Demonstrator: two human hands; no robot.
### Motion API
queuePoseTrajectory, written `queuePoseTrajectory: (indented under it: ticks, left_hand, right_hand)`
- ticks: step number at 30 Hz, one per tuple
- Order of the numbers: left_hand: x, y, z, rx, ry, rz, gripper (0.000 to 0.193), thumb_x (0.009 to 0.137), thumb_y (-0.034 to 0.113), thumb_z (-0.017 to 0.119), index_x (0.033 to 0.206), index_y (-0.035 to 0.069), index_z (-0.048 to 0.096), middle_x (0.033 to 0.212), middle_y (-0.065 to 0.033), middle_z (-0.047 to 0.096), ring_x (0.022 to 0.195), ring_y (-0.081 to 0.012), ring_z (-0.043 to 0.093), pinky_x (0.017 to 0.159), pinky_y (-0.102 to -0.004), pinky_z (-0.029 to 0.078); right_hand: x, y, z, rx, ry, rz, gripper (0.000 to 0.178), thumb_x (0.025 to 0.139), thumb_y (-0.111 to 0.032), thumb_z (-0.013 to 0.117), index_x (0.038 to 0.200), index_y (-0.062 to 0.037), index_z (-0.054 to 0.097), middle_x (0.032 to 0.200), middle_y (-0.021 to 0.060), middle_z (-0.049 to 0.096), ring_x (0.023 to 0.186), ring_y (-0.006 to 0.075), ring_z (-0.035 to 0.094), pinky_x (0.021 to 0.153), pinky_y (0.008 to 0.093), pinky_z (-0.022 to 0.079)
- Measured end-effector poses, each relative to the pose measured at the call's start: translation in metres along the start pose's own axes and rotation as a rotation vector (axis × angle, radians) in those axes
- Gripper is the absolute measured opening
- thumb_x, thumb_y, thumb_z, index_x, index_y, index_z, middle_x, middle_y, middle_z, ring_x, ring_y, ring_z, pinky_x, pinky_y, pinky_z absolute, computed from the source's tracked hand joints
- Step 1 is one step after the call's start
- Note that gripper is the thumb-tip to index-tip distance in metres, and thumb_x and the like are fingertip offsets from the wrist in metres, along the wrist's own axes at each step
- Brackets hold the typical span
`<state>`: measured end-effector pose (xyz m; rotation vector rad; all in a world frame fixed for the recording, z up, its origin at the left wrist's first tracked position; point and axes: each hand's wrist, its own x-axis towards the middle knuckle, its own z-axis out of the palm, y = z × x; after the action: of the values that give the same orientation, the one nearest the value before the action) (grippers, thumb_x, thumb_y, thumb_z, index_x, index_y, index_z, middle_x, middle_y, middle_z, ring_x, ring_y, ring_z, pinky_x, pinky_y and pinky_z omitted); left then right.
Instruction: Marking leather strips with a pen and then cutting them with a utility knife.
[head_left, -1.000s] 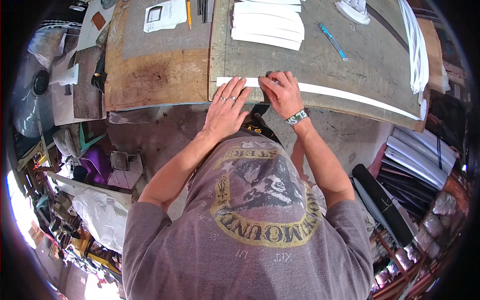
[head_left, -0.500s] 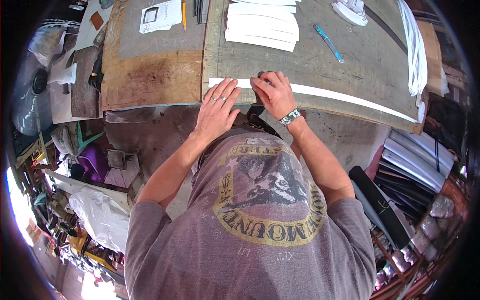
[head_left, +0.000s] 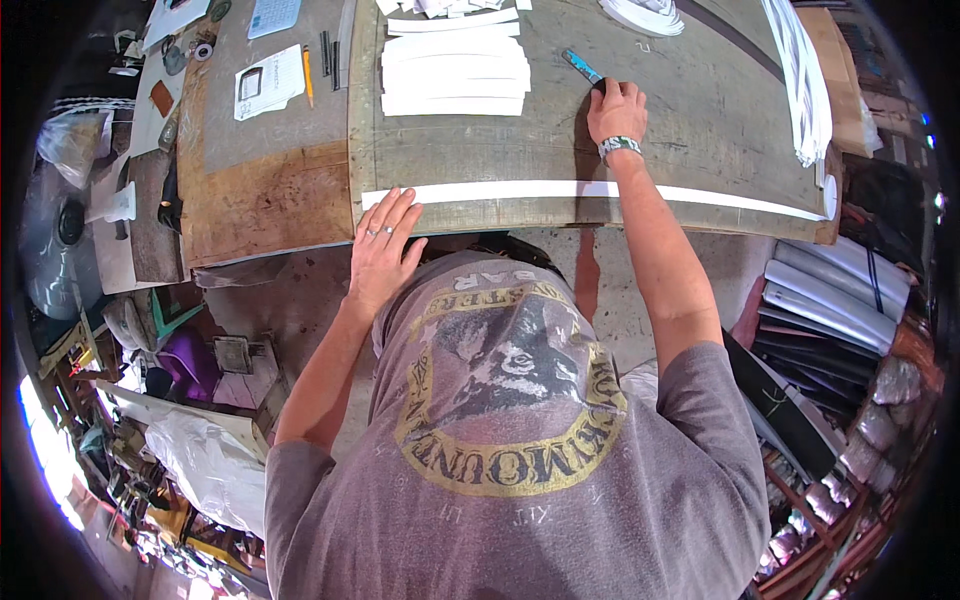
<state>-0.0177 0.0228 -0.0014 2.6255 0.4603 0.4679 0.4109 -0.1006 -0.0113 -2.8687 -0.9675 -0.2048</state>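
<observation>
White strip (head_left: pixel 540 189) — long and narrow — lies along the near edge of the worktable (head_left: pixel 470 150). From the left: a sketched sheet (head_left: pixel 275 85), a pencil (head_left: pixel 308 76); the left hand (head_left: pixel 385 245), grasping nothing, fingers laid flat over the strip's left end; a stack of white pieces (head_left: pixel 455 75); a slim blue tool (head_left: pixel 581 67); the right hand (head_left: pixel 617 115) at the tool's near end — whether it grips, I cannot tell; a bundle of white strips (head_left: pixel 803 90).

Left hand (head_left: pixel 382 258) and right hand (head_left: pixel 616 116): we count two
Silver rings (head_left: pixel 388 231): we see two
Bracelet (head_left: pixel 621 147): we count one
Long white strip (head_left: pixel 480 191): we see one
Blue tool (head_left: pixel 581 66): we count one
Orange pencil (head_left: pixel 308 78): we count one
Dark thin sticks (head_left: pixel 325 55): we see two
Short white strips (head_left: pixel 455 75): too many for us to count
</observation>
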Motion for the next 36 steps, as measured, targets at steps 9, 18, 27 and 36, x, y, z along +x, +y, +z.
queuePoseTrajectory:
  ticks: [9,18,27,36]
  left_hand:
    - [0.001,0.0,-0.004,-0.066,-0.034,-0.02,0.057,0.089,0.012,0.081,0.143,0.008,0.063,0.16,-0.0077,0.056,0.153,-0.0284,0.046,0.124,-0.0474,0.038]
    - [0.001,0.002,-0.005,-0.077,-0.039,-0.03,0.057,0.089,0.01,0.081,0.143,0.009,0.063,0.16,-0.0079,0.056,0.153,-0.0284,0.046,0.124,-0.048,0.038]
    - [0.001,0.003,-0.005,-0.032,-0.053,-0.019,0.054,0.091,0.013,0.079,0.142,0.008,0.063,0.161,-0.0084,0.054,0.153,-0.0284,0.045,0.125,-0.0476,0.037]
    - [0.002,-0.002,-0.006,-0.019,-0.096,0.005,0.054,0.093,0.016,0.078,0.144,0.007,0.063,0.162,-0.0081,0.052,0.154,-0.028,0.043,0.125,-0.0481,0.037]
  right_hand:
    - [0.042,0.001,-0.029,0.326,-0.325,0.039,0.032,0.088,-0.026,0.086,0.109,-0.0056,0.073,0.087,0.0125,0.076,0.089,0.0375,0.076,0.08,0.0458,0.061]
    - [-0.053,-0.014,-0.05,1.173,-0.317,0.173,0.041,0.103,-0.04,0.075,0.108,0.0001,0.073,0.09,0.0039,0.072,0.075,0.0126,0.066,0.068,0.0326,0.054]
    - [-0.131,-0.045,-0.078,0.916,-0.213,0.162,0.06,0.113,-0.051,0.047,0.103,-0.0003,0.078,0.079,0.0105,0.072,0.075,0.0204,0.069,0.072,0.0369,0.053]
    - [-0.214,-0.092,-0.07,0.943,0.014,-0.095,0.033,0.11,-0.02,0.054,0.117,0.0068,0.073,0.107,0.0243,0.072,0.096,0.0415,0.069,0.086,0.0464,0.055]
